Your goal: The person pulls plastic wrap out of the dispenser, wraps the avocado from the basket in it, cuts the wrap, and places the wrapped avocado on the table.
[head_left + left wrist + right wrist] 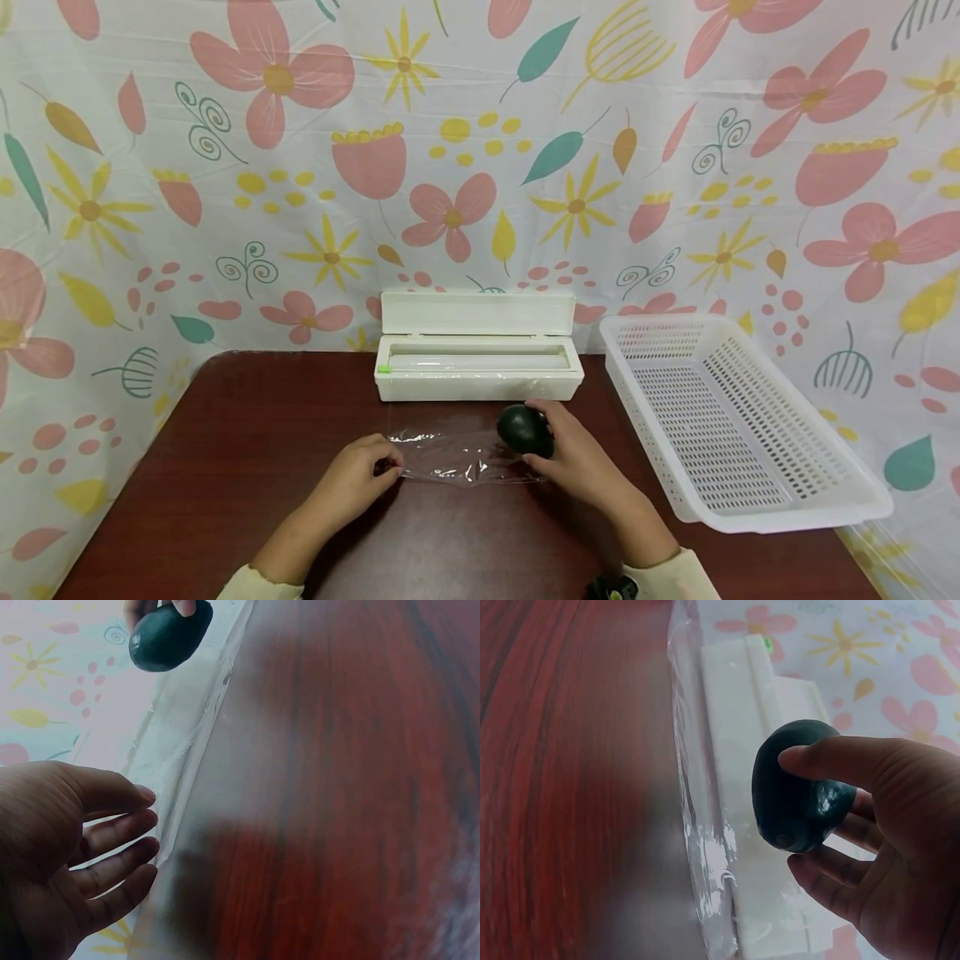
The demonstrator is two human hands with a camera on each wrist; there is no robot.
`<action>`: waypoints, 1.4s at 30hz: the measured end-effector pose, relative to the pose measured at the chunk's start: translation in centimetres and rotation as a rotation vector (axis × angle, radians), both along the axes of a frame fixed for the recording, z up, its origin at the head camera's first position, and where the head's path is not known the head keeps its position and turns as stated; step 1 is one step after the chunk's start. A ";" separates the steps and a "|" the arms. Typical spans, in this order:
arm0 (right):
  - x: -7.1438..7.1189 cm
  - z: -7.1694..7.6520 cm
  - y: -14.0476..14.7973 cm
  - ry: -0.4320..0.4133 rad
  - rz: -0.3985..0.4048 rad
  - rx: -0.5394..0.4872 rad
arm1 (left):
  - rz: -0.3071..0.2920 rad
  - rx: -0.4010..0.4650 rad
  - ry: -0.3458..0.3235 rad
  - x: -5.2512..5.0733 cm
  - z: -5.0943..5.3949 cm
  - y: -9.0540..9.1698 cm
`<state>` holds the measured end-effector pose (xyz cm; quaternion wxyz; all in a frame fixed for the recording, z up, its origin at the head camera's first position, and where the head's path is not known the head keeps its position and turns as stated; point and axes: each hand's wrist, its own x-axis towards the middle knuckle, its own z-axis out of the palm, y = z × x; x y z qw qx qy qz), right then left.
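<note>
A sheet of clear plastic film (457, 458) stretches from the white dispenser box (480, 385) toward the front of the table. At the film's left front corner, the left hand (352, 475) pinches its edge between thumb and curled fingers; the left wrist view shows this hand (97, 847) beside the film's edge. Above the film's right part, the right hand (581, 458) grips a dark green oval fruit or vegetable (522, 429). In the right wrist view its thumb lies across the dark object (791, 802), with fingers of the right hand (885, 825) behind and below.
The dispenser's lid (477, 314) stands raised at the back, against a floral cloth (450, 150). A white perforated basket (651, 425) sits at the right of the dark brown table (247, 417). A dark band is on the right wrist.
</note>
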<state>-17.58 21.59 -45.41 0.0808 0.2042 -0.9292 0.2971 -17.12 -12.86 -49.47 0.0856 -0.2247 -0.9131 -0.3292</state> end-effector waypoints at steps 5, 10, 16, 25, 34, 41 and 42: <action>-0.4 -0.1 -0.8 -0.047 -0.017 -0.013 | 0.008 -0.007 0.009 0.0 0.1 0.1; -0.7 -0.3 -1.6 -0.082 -0.027 -0.001 | 0.017 -0.010 0.008 0.1 0.1 0.1; -1.2 -0.8 -2.4 -0.080 -0.032 0.021 | 0.020 -0.005 0.006 0.1 0.0 0.1; -2.1 -1.1 -3.4 -0.085 -0.002 0.027 | 0.029 0.005 0.001 0.1 0.1 0.0; -2.7 -0.9 -4.1 -0.078 0.048 0.087 | 0.071 0.017 -0.056 0.2 0.0 0.1; -3.2 -1.1 -4.7 -0.053 0.071 0.116 | 0.084 0.027 -0.035 0.3 0.1 0.0; -3.2 -1.2 -4.7 -0.048 0.071 0.115 | 0.085 0.029 -0.033 0.3 0.2 0.0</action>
